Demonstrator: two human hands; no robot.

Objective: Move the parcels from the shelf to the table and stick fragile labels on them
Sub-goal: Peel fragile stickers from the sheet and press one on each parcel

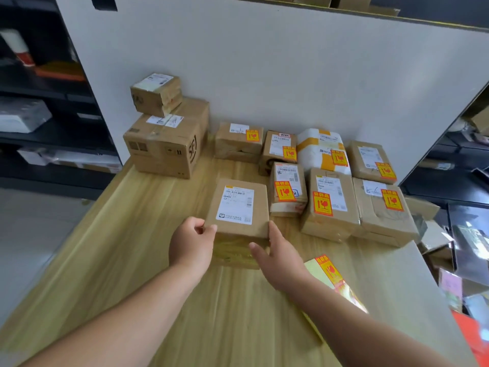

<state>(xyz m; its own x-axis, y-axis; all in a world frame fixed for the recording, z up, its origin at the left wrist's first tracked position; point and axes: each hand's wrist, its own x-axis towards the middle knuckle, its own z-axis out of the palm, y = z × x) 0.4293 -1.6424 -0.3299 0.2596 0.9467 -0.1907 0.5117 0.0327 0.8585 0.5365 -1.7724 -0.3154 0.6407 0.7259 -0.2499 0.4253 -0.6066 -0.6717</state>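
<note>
A brown parcel (239, 207) with a white shipping label and no fragile sticker lies on the wooden table (127, 260), near the middle. My left hand (191, 243) grips its near left corner with curled fingers. My right hand (277, 256) holds the near right corner, fingers along the side and thumb across the front face. A sheet of red and yellow fragile labels (329, 272) lies on the table, partly under my right forearm. Several parcels with fragile stickers (329, 202) sit in rows to the right.
A large brown box (166, 144) with a small box (156, 92) on top stands at the back left; neither shows a fragile sticker. A white panel (264, 62) backs the table. Dark shelves (39, 115) stand left, and loose cartons (449, 247) lie right.
</note>
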